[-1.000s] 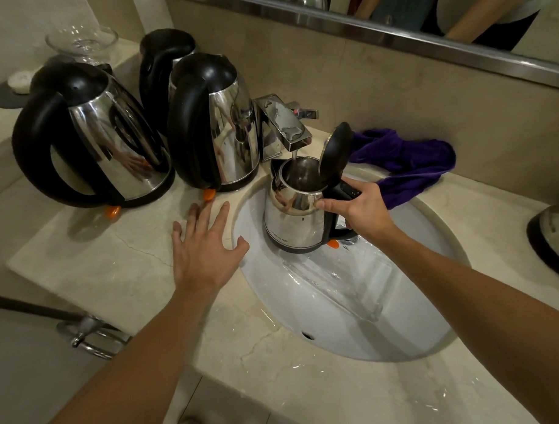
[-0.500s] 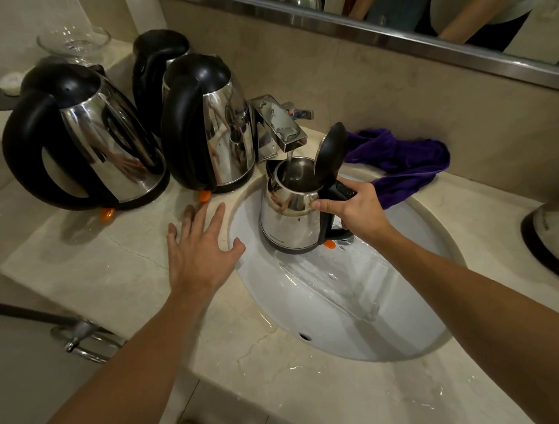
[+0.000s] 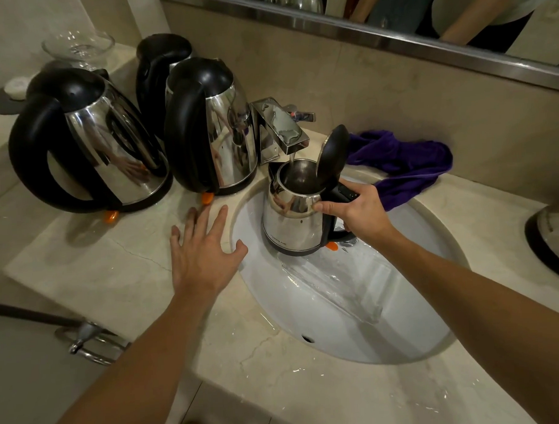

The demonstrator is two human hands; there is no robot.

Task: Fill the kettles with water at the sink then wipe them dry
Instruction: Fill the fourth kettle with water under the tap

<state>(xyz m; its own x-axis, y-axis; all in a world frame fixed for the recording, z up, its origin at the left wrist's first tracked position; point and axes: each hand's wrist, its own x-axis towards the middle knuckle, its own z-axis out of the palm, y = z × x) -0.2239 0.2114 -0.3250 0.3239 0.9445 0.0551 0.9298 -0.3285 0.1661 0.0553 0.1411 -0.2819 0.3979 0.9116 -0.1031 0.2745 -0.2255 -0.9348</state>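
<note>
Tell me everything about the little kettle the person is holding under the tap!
The small kettle has a shiny steel body, a black base band, a black handle and a black lid flipped up and open. It stands upright inside the white sink, right under the tap, and a thin stream of water runs into its open top. The right hand grips its handle. A small orange switch pokes out near its bottom. There is tiny writing low on its side, too small to read.
</note>
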